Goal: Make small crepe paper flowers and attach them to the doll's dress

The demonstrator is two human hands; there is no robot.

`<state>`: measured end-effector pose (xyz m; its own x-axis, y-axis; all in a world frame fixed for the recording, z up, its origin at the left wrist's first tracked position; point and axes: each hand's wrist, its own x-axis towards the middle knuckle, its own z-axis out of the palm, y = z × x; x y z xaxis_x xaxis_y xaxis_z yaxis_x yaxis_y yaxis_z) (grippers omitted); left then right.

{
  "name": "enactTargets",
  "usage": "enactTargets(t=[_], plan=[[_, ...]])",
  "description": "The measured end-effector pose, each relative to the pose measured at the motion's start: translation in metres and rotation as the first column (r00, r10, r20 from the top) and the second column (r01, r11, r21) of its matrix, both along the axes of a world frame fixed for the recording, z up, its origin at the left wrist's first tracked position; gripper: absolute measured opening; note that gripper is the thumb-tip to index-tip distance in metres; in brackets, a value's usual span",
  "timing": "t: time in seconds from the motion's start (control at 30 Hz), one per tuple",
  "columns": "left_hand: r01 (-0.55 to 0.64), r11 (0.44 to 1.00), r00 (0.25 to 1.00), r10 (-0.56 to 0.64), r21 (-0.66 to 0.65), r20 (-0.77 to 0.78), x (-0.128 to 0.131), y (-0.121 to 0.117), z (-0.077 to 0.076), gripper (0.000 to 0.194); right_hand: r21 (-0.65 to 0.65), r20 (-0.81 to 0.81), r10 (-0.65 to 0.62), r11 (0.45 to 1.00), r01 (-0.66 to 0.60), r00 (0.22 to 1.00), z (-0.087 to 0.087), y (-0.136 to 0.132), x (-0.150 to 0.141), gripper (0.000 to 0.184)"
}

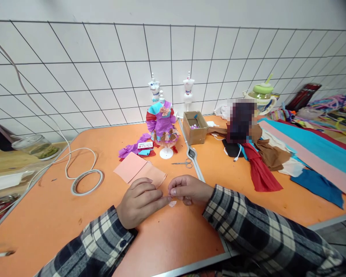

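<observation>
My left hand [142, 200] is closed, its fingers curled and its fingertips meeting those of my right hand [190, 190] over the front of the orange table. The thumb and fingers of my right hand are pinched together; whatever sits between the fingertips is too small to make out. Just below them shows a small pale pink scrap [172, 204]; whether it lies on the table or hangs from the fingers I cannot tell. Two pink crepe-like sheets [135, 167] lie behind my left hand, overlapping. Small scissors [186, 163] rest beyond my right hand.
A small dress form [163, 123] in a purple ruffled dress stands behind the sheets, beside a cardboard box [196, 130]. A tape roll [87, 182] and white cable [67, 154] lie left. Coloured sheets [314, 154] and red crepe [262, 173] spread right, near a green-lidded jug [261, 94].
</observation>
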<state>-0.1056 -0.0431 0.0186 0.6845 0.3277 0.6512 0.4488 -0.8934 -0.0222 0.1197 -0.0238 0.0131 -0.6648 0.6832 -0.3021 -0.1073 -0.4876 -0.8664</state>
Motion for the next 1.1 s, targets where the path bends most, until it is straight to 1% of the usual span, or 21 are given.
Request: enactTargets(t=[0.07, 0.17, 0.23, 0.3, 0.43, 0.5, 0.57, 0.63, 0.73, 0.8, 0.9, 0.97, 1.03, 1.1], plan=[[0.042, 0.998, 0.999, -0.042, 0.046, -0.011, 0.000, 0.003, 0.000, 0.030, -0.039, -0.015, 0.022, 0.999, -0.023, 1.000, 0.002, 0.001, 0.001, 0.029], [0.090, 0.990, 0.996, -0.086, 0.105, -0.039, 0.000, 0.006, 0.002, 0.028, -0.025, 0.040, 0.084, 0.996, -0.083, 0.996, 0.002, 0.002, 0.002, 0.029], [0.107, 0.989, 0.993, -0.102, 0.100, -0.051, 0.001, 0.007, 0.003, 0.028, -0.006, 0.082, 0.111, 0.994, -0.111, 0.990, 0.000, 0.003, 0.002, 0.026], [0.124, 0.989, 0.992, -0.120, 0.081, -0.049, 0.002, 0.007, 0.003, 0.028, -0.020, 0.078, 0.122, 0.992, -0.121, 0.989, -0.002, 0.004, 0.001, 0.024], [0.109, 0.992, 0.994, -0.108, 0.063, -0.021, 0.003, 0.007, 0.002, 0.024, -0.076, 0.025, 0.044, 0.996, -0.042, 0.999, -0.001, 0.003, 0.000, 0.021], [0.095, 0.993, 0.995, -0.093, 0.071, -0.024, 0.002, 0.006, 0.002, 0.024, -0.079, 0.012, 0.006, 0.997, -0.005, 1.000, 0.000, 0.003, 0.001, 0.021], [0.088, 0.993, 0.996, -0.085, 0.079, -0.037, 0.001, 0.005, 0.003, 0.025, -0.060, 0.013, 0.014, 0.998, -0.013, 1.000, 0.000, 0.003, 0.002, 0.026], [0.076, 0.995, 0.996, -0.073, 0.069, -0.040, 0.002, 0.003, 0.004, 0.027, -0.017, 0.026, 0.050, 0.999, -0.050, 0.998, 0.000, 0.003, 0.003, 0.031], [0.075, 0.997, 0.997, -0.074, 0.027, -0.028, 0.003, 0.002, 0.003, 0.027, 0.051, 0.047, 0.107, 0.993, -0.110, 0.993, -0.002, 0.002, 0.002, 0.032], [0.087, 0.996, 0.996, -0.087, 0.012, -0.013, 0.003, 0.002, 0.002, 0.027, 0.047, 0.033, 0.109, 0.993, -0.110, 0.994, -0.003, 0.001, 0.001, 0.033], [0.057, 0.998, 0.998, -0.057, -0.010, 0.034, 0.004, 0.004, 0.001, 0.028, 0.019, 0.015, 0.045, 0.999, -0.045, 0.999, -0.005, 0.002, 0.000, 0.034], [-0.020, 0.999, 0.998, 0.023, -0.043, 0.058, 0.006, 0.004, 0.001, 0.027, 0.058, 0.044, -0.042, 0.998, 0.040, 0.998, -0.007, 0.004, -0.001, 0.033], [-0.116, 0.990, 0.992, 0.120, -0.074, 0.042, 0.009, 0.004, 0.003, 0.025, 0.173, 0.065, -0.162, 0.974, 0.149, 0.985, -0.009, 0.006, -0.001, 0.029], [-0.179, 0.979, 0.984, 0.180, -0.094, 0.003, 0.012, 0.004, 0.005, 0.025, 0.315, 0.047, -0.247, 0.923, 0.220, 0.968, -0.012, 0.009, -0.001, 0.023]])
